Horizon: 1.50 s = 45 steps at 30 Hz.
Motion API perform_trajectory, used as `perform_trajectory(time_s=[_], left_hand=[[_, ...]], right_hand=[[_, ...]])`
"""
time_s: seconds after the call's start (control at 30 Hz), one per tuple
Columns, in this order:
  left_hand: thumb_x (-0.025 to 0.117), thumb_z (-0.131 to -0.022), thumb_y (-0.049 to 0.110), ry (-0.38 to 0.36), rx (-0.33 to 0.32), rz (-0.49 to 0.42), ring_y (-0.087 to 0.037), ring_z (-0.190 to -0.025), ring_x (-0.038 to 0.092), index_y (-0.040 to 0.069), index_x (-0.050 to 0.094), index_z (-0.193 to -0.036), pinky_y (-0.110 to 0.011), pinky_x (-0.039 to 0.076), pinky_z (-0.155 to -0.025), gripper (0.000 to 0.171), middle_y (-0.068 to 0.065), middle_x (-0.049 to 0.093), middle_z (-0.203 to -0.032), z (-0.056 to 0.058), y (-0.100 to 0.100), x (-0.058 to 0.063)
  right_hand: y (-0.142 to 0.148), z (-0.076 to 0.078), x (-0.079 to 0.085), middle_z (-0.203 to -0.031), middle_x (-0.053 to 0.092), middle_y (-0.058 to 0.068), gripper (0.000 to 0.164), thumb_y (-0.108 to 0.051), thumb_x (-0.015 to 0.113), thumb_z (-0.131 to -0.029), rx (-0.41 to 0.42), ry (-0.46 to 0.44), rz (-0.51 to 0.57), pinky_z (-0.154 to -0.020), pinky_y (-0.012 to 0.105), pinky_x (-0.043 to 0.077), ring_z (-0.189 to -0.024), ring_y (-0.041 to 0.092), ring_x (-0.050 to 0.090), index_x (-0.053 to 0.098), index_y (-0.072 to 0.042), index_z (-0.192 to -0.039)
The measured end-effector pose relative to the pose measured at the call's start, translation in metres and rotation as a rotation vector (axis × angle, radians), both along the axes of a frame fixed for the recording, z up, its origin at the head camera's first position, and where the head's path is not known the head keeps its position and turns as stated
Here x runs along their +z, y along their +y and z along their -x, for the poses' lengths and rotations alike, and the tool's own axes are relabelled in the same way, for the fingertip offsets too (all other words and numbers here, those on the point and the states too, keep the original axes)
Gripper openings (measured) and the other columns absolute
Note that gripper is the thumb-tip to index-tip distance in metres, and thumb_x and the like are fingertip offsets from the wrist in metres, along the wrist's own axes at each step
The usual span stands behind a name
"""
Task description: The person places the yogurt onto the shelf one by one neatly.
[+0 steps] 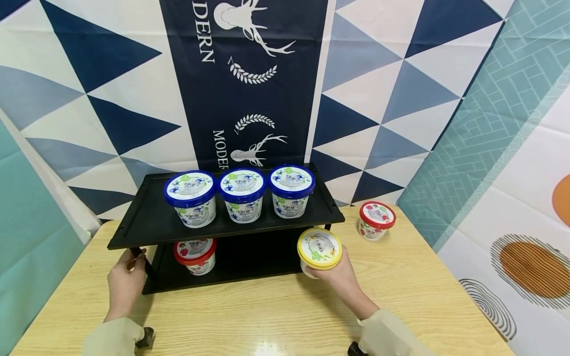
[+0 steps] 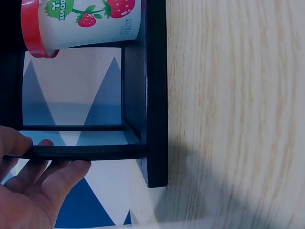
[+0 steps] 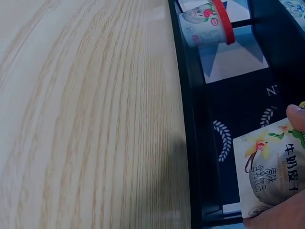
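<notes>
A black two-tier rack (image 1: 249, 230) stands on the table. My left hand (image 1: 126, 279) grips its front left post (image 2: 95, 152), fingers on both sides of it in the left wrist view. My right hand (image 1: 340, 277) holds a yellow-lidded yogurt tub (image 1: 319, 248) upright at the right end of the lower shelf, fingers round its side. In the right wrist view, the tub (image 3: 269, 167) shows a vanilla flower print. A red-lidded strawberry tub (image 1: 196, 254) sits at the left of the lower shelf, partly hidden by the upper one.
Three blue-lidded tubs (image 1: 242, 195) stand in a row on the upper shelf. Another red-lidded tub (image 1: 376, 221) is on the wooden table (image 1: 249, 316) to the right of the rack. Patterned cloth (image 1: 356, 99) hangs close behind the rack.
</notes>
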State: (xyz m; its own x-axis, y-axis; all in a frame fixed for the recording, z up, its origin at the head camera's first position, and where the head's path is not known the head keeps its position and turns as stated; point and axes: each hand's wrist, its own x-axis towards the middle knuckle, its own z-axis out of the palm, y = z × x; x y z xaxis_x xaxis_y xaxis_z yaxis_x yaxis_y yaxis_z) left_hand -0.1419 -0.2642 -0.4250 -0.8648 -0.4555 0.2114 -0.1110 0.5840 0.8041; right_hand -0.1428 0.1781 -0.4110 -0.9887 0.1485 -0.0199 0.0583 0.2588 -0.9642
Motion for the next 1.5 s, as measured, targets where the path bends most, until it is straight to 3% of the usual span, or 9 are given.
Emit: perform_trajectory(time_s=[0.17,0.27,0.37,0.53,0.6,0.7,0.97,1.37,1.5], left_hand=[[0.043,-0.098,0.016,0.002,-0.007,-0.006,0.016,-0.083,0.044,0.004,0.061,-0.116,0.002,0.031,-0.061,0.028,-0.020,0.063,-0.118,-0.001,-0.001,0.000],[0.043,-0.098,0.017,0.001,-0.012,-0.016,0.026,-0.078,0.031,0.004,0.060,-0.116,0.002,0.031,-0.061,0.029,-0.021,0.062,-0.118,-0.001,-0.001,0.001],[0.042,-0.098,0.018,-0.007,-0.013,-0.021,0.024,-0.081,0.032,0.004,0.060,-0.118,0.002,0.031,-0.062,0.030,-0.021,0.062,-0.119,-0.001,0.000,0.001],[0.041,-0.098,0.017,-0.008,-0.013,-0.022,-0.008,-0.096,0.056,0.004,0.059,-0.119,0.002,0.030,-0.061,0.031,-0.021,0.061,-0.120,-0.001,0.001,0.003],[0.041,-0.098,0.017,-0.010,-0.011,-0.023,-0.026,-0.104,0.056,0.004,0.059,-0.120,0.002,0.030,-0.061,0.031,-0.021,0.061,-0.120,-0.001,0.001,0.003],[0.040,-0.098,0.016,-0.004,-0.017,-0.029,-0.032,-0.108,0.055,0.003,0.058,-0.120,0.002,0.030,-0.061,0.031,-0.022,0.061,-0.120,-0.001,0.001,0.002],[0.041,-0.098,0.015,-0.002,-0.010,-0.017,-0.030,-0.107,0.055,0.004,0.059,-0.118,0.001,0.031,-0.061,0.030,-0.020,0.062,-0.119,-0.002,0.001,0.001],[0.041,-0.098,0.016,-0.003,-0.008,-0.009,-0.033,-0.107,0.056,0.004,0.060,-0.117,0.000,0.031,-0.060,0.029,-0.023,0.062,-0.117,-0.001,0.000,0.001],[0.042,-0.097,0.016,0.003,-0.003,-0.010,-0.007,-0.093,0.057,0.004,0.060,-0.116,0.000,0.031,-0.060,0.028,-0.022,0.063,-0.117,0.000,-0.001,0.000]], right_hand=[[-0.003,0.000,0.001,-0.132,0.044,0.011,0.097,-0.007,0.086,-0.061,0.002,0.018,-0.006,-0.105,0.041,0.034,-0.122,0.025,0.044,0.027,-0.007,-0.137],[-0.004,0.000,0.001,-0.133,0.044,0.012,0.097,-0.009,0.086,-0.061,0.000,0.019,-0.020,-0.105,0.042,0.034,-0.122,0.026,0.044,0.026,-0.006,-0.138],[-0.005,0.001,0.001,-0.133,0.044,0.011,0.097,-0.007,0.086,-0.061,0.004,0.021,-0.008,-0.105,0.041,0.034,-0.122,0.025,0.044,0.027,-0.007,-0.138],[-0.006,0.004,-0.001,-0.133,0.044,0.009,0.097,-0.003,0.086,-0.060,0.015,0.024,0.033,-0.105,0.040,0.034,-0.122,0.023,0.044,0.028,-0.009,-0.137],[-0.007,0.005,-0.002,-0.132,0.044,0.009,0.097,-0.004,0.086,-0.060,0.016,0.027,0.033,-0.105,0.040,0.034,-0.122,0.023,0.044,0.028,-0.009,-0.137],[-0.008,0.006,-0.001,-0.133,0.044,0.008,0.097,-0.004,0.086,-0.060,0.022,0.038,0.031,-0.104,0.038,0.034,-0.121,0.023,0.044,0.029,-0.010,-0.138],[-0.012,0.009,-0.003,-0.127,0.054,0.008,0.091,-0.002,0.087,-0.058,0.048,0.095,0.023,-0.099,0.027,0.039,-0.116,0.019,0.050,0.038,-0.011,-0.134],[-0.020,0.011,-0.001,-0.133,0.044,0.012,0.096,-0.005,0.086,-0.060,0.034,0.059,0.019,-0.105,0.041,0.033,-0.122,0.026,0.044,0.029,-0.007,-0.138],[-0.024,0.011,0.002,-0.134,0.043,0.014,0.097,-0.006,0.087,-0.060,0.028,0.051,0.015,-0.105,0.042,0.033,-0.123,0.028,0.044,0.028,-0.006,-0.138]])
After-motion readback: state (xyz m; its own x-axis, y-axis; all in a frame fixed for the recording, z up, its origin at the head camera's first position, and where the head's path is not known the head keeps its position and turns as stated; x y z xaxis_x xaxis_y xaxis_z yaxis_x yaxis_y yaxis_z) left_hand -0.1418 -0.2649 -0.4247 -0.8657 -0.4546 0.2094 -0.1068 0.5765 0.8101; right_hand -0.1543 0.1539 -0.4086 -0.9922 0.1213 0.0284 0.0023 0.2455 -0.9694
